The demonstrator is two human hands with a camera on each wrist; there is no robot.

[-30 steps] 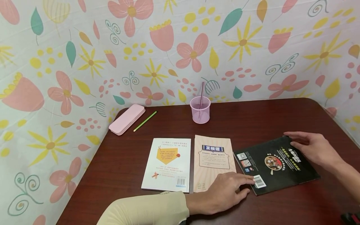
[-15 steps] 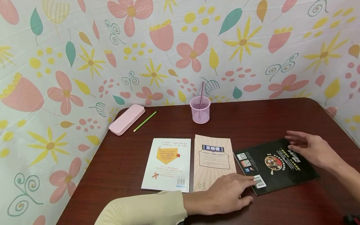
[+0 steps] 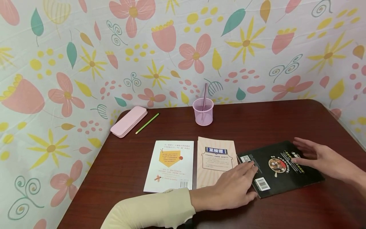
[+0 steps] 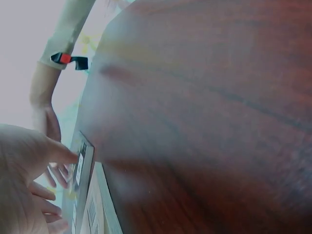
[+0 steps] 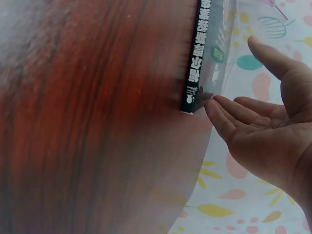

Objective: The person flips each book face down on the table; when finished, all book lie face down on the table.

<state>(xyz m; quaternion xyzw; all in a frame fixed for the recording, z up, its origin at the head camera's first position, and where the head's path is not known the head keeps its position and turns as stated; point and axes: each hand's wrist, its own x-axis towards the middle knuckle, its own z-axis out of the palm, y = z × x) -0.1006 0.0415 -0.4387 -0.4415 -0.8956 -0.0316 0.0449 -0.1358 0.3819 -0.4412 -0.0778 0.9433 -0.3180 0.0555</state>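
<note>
- White book (image 3: 170,166) and tan book (image 3: 215,160): flat side by side, squared w/ desk (image 3: 286,121) edge.
- Left hand (image 3: 233,187): fingers straight, close together, resting on black book's (image 3: 281,173) near-left corner.
- Black book: rightmost, skewed (not yet in line w/ the others).
- Right hand (image 3: 323,159): fingers spread, flat over its far-right part.

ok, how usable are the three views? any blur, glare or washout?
Head view: sharp and evenly lit, with the black book readable. Left wrist view: hazy, washed out at left, with the left hand blurred. Right wrist view: table soft, right hand fairly clear.
</note>
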